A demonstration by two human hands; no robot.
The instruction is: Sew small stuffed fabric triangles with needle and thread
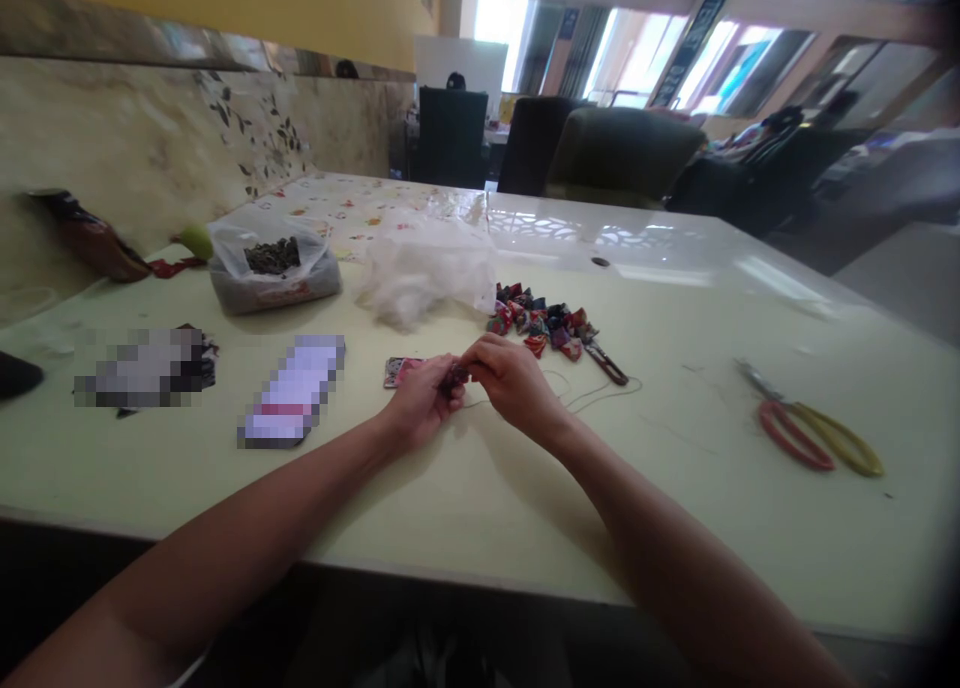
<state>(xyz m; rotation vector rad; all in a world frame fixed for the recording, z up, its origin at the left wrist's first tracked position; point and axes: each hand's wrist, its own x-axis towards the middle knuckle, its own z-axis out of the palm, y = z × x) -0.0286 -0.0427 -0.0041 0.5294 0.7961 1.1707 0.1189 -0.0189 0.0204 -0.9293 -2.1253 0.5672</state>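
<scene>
My left hand [426,400] is closed round a small dark patterned piece of cloth [452,378] above the table. Its fingers meet those of my right hand [506,373], which pinches at the same spot; what it grips is too small to make out. Behind my left hand lies a flat patterned piece [394,371] with some pink. Thin thread [600,396] runs over the table to the right of my right hand. Just beyond are several small stuffed cloth pieces [536,320] in a cluster, with small dark-handled snips [609,365] beside them.
Large scissors [806,433] with red and yellow handles lie at the right. At the left are a blurred phone [296,388], dark cloth [199,360], an open bag of dark filling [276,273] and a bottle [90,236]. A white plastic bag [427,268] is behind my hands.
</scene>
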